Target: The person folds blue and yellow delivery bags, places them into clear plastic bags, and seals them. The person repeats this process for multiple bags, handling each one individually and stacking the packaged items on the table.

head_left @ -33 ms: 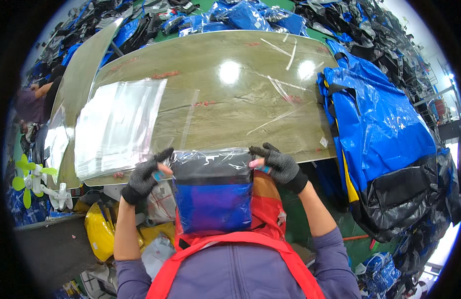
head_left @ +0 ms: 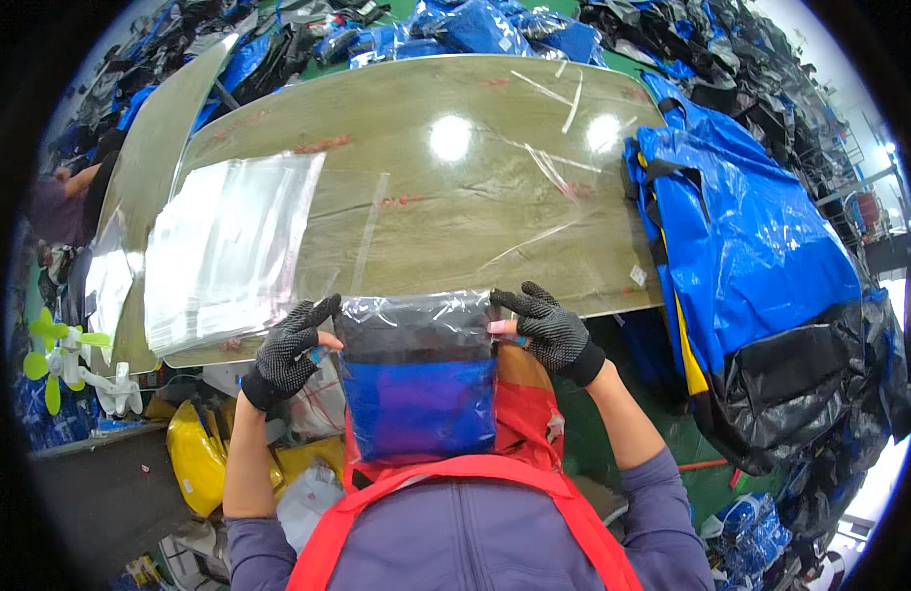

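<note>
A clear plastic bag (head_left: 416, 310) with a folded blue and black bag (head_left: 416, 404) inside hangs upright at the table's near edge, against my red apron (head_left: 524, 419). My left hand (head_left: 296, 350), in a dotted black glove with bare fingertips, pinches the plastic bag's upper left edge. On the opposite upper edge, my right hand (head_left: 551, 333), gloved the same way, grips it with the thumb against its side and the index finger lifted at the corner. The plastic's top strip is wrinkled and shiny above the black part. Whether its mouth is sealed cannot be made out.
Flat clear plastic bags (head_left: 229, 246) lie stacked on the table (head_left: 455, 217), left of centre. Large blue and black bags (head_left: 751, 256) drape over its right end. A green-bladed fan (head_left: 66, 355) stands at left. Yellow packages (head_left: 197, 458) sit below. Another person's arm (head_left: 79, 180) shows far left.
The plastic bag's top has tilted slightly and shows more of its clear strip. My left fingers have curled a little closer around its edge. Both hands stay at its sides.
</note>
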`<state>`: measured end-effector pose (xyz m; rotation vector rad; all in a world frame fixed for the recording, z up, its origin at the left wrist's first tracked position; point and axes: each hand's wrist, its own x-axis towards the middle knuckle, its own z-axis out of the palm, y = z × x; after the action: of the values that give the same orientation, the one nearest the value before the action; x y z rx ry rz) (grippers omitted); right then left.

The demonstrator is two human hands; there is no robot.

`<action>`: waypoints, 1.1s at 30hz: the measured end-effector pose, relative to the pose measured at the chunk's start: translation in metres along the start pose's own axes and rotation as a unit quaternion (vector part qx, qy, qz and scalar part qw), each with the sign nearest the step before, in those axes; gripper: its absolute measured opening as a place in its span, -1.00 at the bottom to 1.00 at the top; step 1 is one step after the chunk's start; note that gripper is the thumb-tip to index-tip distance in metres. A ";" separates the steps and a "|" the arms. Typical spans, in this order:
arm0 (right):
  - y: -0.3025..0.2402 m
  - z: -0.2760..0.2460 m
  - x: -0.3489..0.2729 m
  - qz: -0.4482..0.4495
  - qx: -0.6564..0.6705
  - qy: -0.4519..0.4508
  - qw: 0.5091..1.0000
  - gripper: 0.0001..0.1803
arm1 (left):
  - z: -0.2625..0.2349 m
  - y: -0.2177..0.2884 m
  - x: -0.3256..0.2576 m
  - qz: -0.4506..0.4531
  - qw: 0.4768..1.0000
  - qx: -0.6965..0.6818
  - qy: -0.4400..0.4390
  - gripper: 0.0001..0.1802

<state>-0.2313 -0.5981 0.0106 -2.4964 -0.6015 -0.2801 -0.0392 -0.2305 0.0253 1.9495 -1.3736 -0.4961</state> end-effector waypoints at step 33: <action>0.147 -0.139 -0.140 0.577 -0.296 0.076 0.758 -0.48 | 0.049 -0.028 0.134 -0.099 0.695 -0.710 0.054 -0.74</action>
<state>-0.2945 -0.8358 0.0125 -2.8281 1.3038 -0.1770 -0.0037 -0.3651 -0.0182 0.7316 -0.3001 -1.0841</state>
